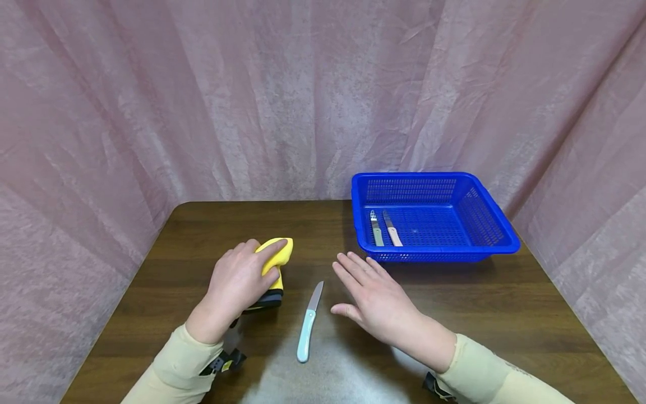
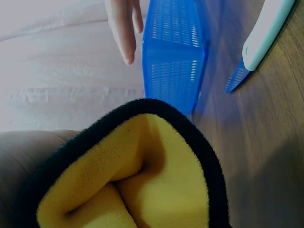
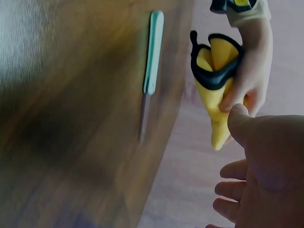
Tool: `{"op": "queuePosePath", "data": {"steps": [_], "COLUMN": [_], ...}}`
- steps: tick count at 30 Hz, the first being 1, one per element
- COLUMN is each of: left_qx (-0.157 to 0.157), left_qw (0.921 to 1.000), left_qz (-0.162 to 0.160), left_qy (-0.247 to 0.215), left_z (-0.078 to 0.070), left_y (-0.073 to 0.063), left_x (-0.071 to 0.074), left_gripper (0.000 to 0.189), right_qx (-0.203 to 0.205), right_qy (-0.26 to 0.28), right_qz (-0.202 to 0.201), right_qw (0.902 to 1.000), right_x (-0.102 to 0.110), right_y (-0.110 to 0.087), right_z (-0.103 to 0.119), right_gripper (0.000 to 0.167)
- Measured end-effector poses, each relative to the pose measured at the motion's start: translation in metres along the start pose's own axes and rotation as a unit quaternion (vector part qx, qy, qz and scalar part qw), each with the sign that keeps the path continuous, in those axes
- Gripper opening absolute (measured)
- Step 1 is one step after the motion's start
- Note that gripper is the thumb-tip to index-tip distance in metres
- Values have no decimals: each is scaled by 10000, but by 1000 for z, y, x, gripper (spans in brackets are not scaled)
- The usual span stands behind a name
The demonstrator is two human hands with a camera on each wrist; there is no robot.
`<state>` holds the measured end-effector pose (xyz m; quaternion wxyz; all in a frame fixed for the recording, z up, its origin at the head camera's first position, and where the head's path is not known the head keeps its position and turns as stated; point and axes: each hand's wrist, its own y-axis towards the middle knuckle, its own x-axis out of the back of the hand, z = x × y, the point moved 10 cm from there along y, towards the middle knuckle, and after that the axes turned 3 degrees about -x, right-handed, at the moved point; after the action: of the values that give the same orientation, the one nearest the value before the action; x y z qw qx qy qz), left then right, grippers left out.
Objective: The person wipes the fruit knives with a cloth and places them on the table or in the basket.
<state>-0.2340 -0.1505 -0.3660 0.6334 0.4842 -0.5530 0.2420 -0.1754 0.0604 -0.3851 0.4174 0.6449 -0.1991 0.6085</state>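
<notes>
On the left of the worktop (image 1: 298,219), the person's left hand (image 1: 239,275) grips a folded yellow cloth (image 1: 276,260) with black edging, its fingers curled round the fabric. To the right of the cloth, a knife (image 1: 309,321) with a mint-green handle lies flat on the worktop, blade pointing away from the person. Next comes the right hand (image 1: 375,300), raised above the worktop beside the knife, its fingers straight and the thumb spread apart from them. Farther back and right stands a blue basket (image 1: 439,249); near its left wall lie a green-handled utensil (image 1: 376,230), its head too small to identify surely, and a pink-handled knife (image 1: 392,230)
</notes>
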Motion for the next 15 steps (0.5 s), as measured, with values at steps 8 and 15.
{"op": "queuePosePath", "data": {"steps": [8, 15], "left_qx": [71, 117], "left_qw": [9999, 9999], "left_qz": [-74, -63], "left_qy": [56, 48], "left_z": [7, 10], "left_y": [-3, -4], "left_x": [2, 1], "left_gripper": [52, 52], "right_qx": [241, 480], "right_qy": [48, 163], "right_qz": [338, 791], "right_qw": [9991, 9956], "right_x": [-20, -39], "right_y": [-1, -3], "right_z": [21, 41], "right_gripper": [80, 78]}}
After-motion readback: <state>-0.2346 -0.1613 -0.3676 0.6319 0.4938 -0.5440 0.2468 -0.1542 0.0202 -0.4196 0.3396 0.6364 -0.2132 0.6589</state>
